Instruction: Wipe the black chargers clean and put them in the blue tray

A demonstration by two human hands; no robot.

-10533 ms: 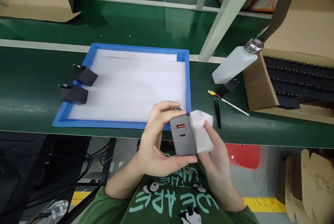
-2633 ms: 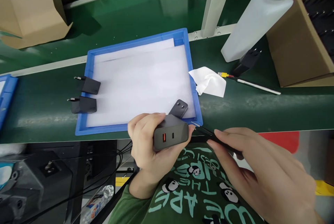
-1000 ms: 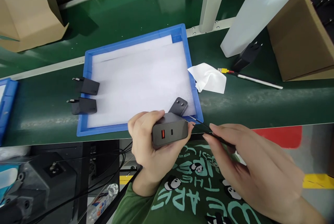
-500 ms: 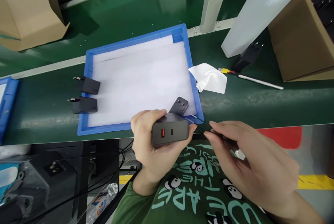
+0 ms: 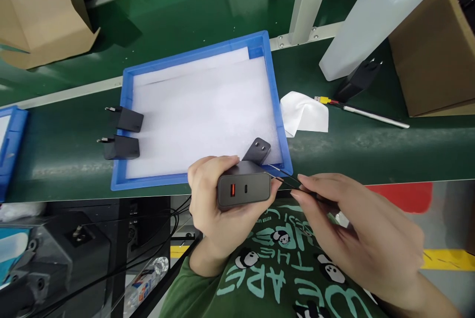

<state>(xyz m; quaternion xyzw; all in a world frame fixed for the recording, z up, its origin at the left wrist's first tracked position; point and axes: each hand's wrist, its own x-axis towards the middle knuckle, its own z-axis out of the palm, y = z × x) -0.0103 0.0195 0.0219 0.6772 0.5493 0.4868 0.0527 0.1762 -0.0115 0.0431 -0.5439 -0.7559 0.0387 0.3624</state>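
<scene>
My left hand point(image 5: 213, 204) is wrapped round a black charger point(image 5: 244, 190), whose end with a red port and a small dark port faces the camera. Behind its top edge sticks up a black plug part point(image 5: 257, 151) with two round pins. My right hand point(image 5: 356, 224) pinches black tweezers point(image 5: 297, 184); their thin tips point left, beside the charger's upper right corner. Whether the tips touch it I cannot tell. Beyond the hands lies a blue tray point(image 5: 280, 125) lined with white foam point(image 5: 200, 110). Two black chargers point(image 5: 129, 119) rest on its left edge.
Right of the tray lie a white cloth point(image 5: 306, 113) and a yellow-tipped cable point(image 5: 324, 100) beside a white stick. A white bottle point(image 5: 374, 16), another black charger point(image 5: 358, 80) and a cardboard box point(image 5: 434, 56) stand behind. An open carton point(image 5: 48, 16) is at upper left.
The tray, cloth and bottle appear slightly shifted as the view moved a little. Both hands keep nearly the same pose and the same hold.
</scene>
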